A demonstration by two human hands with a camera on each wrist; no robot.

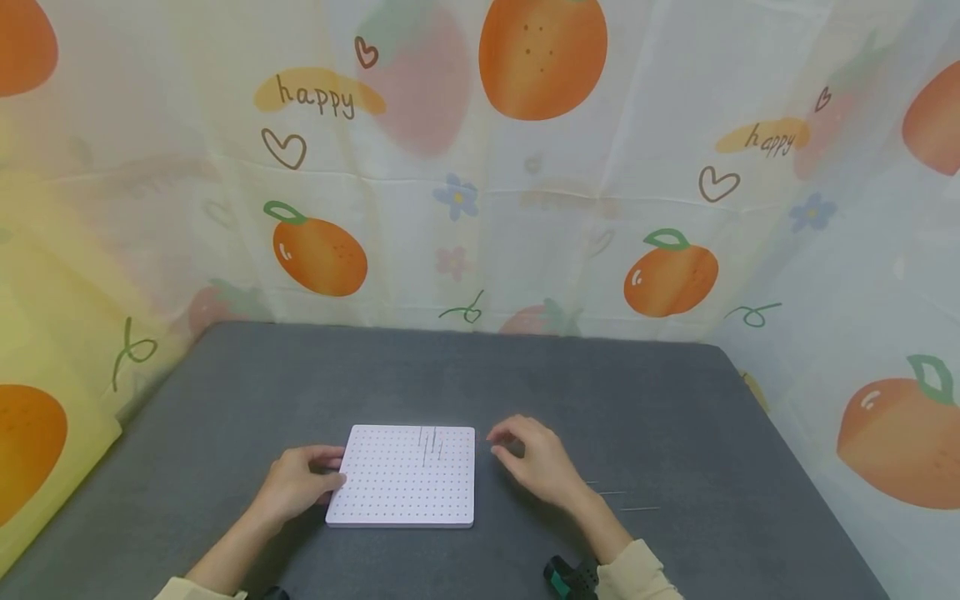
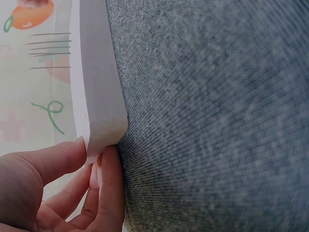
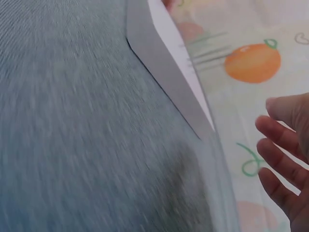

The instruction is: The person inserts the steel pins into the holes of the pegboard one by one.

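A white pegboard (image 1: 401, 492) with rows of small holes lies flat on the dark table. Several thin metal pins (image 1: 431, 442) stand upright in its far right part; the left wrist view shows the pins (image 2: 50, 48) side-on. My left hand (image 1: 296, 483) holds the board's left edge, the thumb on top and the fingers against the side, as the hand (image 2: 63, 193) up close confirms. To the right of the board, apart from it, hovers my right hand (image 1: 536, 458). In the right wrist view that hand (image 3: 292, 140) has loosely bent, spread fingers with nothing visible between them.
A few more thin metal pins (image 1: 640, 508) lie on the table (image 1: 712, 433) to the right of the right forearm, one partly hidden by it. A black and green device (image 1: 566, 577) sits at the right wrist. A fruit-print curtain (image 1: 547, 250) hangs behind the table's far edge.
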